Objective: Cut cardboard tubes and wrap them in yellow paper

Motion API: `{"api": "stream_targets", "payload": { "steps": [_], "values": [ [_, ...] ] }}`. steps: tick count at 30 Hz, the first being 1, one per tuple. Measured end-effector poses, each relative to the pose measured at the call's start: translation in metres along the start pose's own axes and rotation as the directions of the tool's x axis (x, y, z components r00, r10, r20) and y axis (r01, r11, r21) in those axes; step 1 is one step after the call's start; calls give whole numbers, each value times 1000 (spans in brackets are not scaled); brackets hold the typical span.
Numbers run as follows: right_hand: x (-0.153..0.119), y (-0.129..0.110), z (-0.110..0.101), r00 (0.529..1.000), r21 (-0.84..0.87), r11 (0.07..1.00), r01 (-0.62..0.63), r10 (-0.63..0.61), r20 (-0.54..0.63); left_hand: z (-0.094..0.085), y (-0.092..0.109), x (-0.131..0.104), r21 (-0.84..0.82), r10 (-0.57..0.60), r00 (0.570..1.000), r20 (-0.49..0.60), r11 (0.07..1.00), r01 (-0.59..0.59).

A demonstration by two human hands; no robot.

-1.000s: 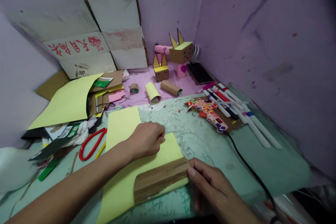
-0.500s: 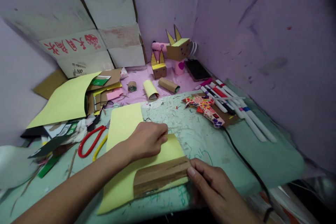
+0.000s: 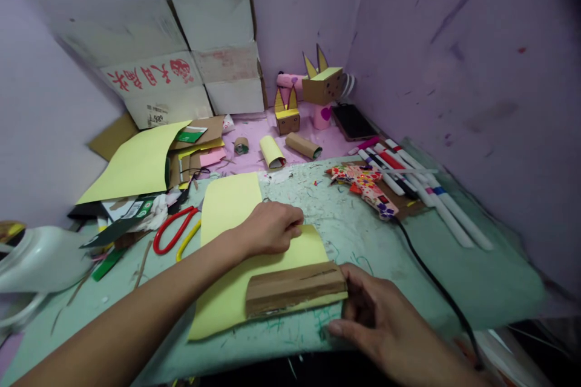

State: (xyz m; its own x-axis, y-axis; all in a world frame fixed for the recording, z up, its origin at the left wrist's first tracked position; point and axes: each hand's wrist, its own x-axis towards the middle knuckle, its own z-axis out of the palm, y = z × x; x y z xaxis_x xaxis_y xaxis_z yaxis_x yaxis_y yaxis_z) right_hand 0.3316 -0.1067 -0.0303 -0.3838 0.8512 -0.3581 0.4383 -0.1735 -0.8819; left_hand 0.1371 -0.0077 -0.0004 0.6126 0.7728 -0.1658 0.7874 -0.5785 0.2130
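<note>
A sheet of yellow paper (image 3: 227, 205) lies on the green table cover, with a folded brown cardboard piece (image 3: 295, 290) on its near part. My left hand (image 3: 275, 227) is closed in a fist over the paper, knuckles up; whatever may be inside its fingers is hidden. By the right end of the cardboard, my right hand (image 3: 379, 314) has its thumb apart from its fingers, with the index fingertip touching or very near the cardboard's edge. Scissors (image 3: 175, 230) with red and yellow handles lie left of the paper, partly under its edge.
A patterned glue gun (image 3: 361, 187) with a black cord lies at right beside several markers (image 3: 436, 193). Cardboard tubes (image 3: 303, 146) and box animals (image 3: 287, 122) stand at the back. Paper scraps (image 3: 131, 163) pile up at left, near a white jug-like vessel (image 3: 49, 260).
My right hand's thumb has come off the cardboard's right end and dropped away from the fingers. The left fist stays over the paper. The whole view has shifted slightly.
</note>
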Motion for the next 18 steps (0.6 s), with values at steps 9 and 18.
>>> {"api": "stream_targets", "payload": {
  "steps": [9,18],
  "values": [
    [8,-2,19,971,17,1000,-24,27,-236,-5,0,-2,32,-27,997,-66,999,29],
    [14,1,17,983,113,993,-22,42,-177,-2,53,-128,133,-14,809,-587,985,114]
  ]
}}
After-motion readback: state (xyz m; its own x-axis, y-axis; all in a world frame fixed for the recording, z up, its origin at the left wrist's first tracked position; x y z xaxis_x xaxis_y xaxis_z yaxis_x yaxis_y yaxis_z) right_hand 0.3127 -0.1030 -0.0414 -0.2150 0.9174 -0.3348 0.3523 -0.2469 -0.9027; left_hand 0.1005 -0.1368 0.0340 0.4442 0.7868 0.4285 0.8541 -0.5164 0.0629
